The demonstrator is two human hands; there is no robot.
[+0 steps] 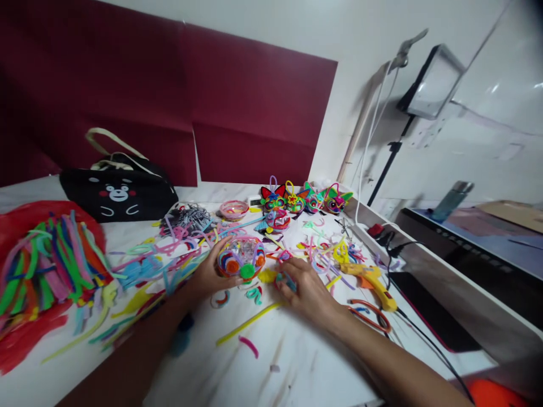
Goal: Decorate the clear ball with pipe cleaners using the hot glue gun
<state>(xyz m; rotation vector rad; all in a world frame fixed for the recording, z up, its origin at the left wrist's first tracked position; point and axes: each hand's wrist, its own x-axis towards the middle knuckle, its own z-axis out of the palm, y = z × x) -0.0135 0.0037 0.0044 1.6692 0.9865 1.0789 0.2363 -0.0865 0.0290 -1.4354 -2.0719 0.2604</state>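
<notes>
My left hand [210,275] is closed around the side of a clear round ornament [241,259] trimmed with pipe cleaners. Two orange coils ringed in blue and white and a green coil sit on its front like a face. To the right, my right hand [306,291] is low over the table, fingers curled around a small bluish piece [287,279] that is mostly hidden and too blurred to name. Just left of those fingertips lies a yellow piece [267,276]. Small curled pipe-cleaner bits [254,295] and a yellow pipe cleaner [248,323] lie nearer me.
Bundled pipe cleaners [51,265] spread over red plastic at left, before a black bag [119,192]. Several finished animal-face ornaments [297,199] stand at the back. A yellow glue gun [373,284], its cable and a dark phone-like slab [432,311] lie at right, beside a raised edge.
</notes>
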